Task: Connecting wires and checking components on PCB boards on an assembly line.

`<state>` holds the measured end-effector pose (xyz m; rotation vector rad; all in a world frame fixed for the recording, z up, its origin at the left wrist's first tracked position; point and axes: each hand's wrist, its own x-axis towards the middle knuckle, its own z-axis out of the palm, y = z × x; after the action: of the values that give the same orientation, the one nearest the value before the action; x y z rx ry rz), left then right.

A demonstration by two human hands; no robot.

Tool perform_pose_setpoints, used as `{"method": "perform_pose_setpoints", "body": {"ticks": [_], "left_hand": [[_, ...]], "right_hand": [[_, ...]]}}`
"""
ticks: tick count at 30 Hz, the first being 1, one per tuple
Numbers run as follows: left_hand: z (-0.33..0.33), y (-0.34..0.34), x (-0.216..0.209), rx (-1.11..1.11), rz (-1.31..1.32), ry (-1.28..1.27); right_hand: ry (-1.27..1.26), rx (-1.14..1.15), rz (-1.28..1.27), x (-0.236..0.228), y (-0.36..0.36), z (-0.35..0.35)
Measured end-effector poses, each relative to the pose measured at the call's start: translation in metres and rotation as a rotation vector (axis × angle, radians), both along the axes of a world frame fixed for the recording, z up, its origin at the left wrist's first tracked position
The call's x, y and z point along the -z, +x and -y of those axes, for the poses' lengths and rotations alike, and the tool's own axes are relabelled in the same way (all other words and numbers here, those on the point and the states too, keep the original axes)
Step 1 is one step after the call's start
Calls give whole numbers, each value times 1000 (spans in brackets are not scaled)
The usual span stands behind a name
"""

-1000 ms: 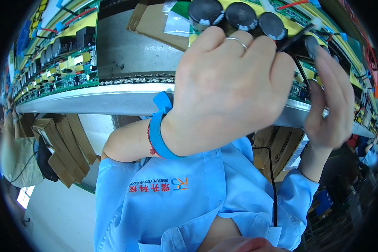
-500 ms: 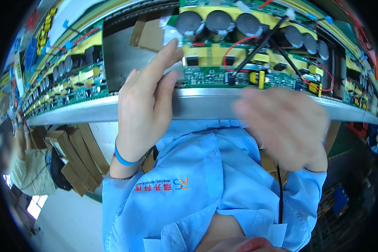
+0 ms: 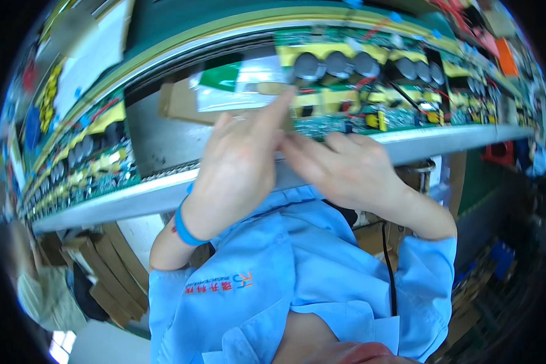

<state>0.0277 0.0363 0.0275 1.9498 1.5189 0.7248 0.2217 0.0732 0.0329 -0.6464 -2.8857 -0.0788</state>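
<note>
My left hand (image 3: 239,164), with a blue band (image 3: 188,225) on its wrist, is over the near metal rail (image 3: 406,145). Its index finger stretches out to the left edge of a green circuit board (image 3: 394,116) with tall round capacitors (image 3: 309,65), yellow parts and red wires. My right hand (image 3: 346,170) comes over the rail from the right, its stretched fingers meeting the left hand near the board's lower left corner. Nothing shows in either hand, though the right fingertips are partly hidden. Motion slightly blurs both hands.
Left of the board, a gap in the line holds an open cardboard piece (image 3: 179,102) and a clear plastic bag (image 3: 242,79). More populated boards (image 3: 85,164) stand farther left. Flattened cartons (image 3: 112,267) lean below the rail, near another person (image 3: 48,291).
My right hand has swung left to meet my left hand, which has moved slightly right. The view has turned, so the boards sit differently, and the plastic bag shows more fully.
</note>
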Motion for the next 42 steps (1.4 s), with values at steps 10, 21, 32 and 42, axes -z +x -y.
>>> {"method": "perform_pose_setpoints", "body": {"ticks": [10, 21, 32, 42], "left_hand": [[55, -78, 28, -386, -200, 559], [139, -183, 59, -1076, -708, 416], [132, -175, 55, -967, -749, 313], [116, -115, 34, -673, -535, 246]], "right_hand": [[-45, 2, 103, 19, 39, -8], [0, -14, 61, 40, 89, -32], [26, 431, 107, 51, 199, -43], [29, 721, 156, 71, 340, -88]]}}
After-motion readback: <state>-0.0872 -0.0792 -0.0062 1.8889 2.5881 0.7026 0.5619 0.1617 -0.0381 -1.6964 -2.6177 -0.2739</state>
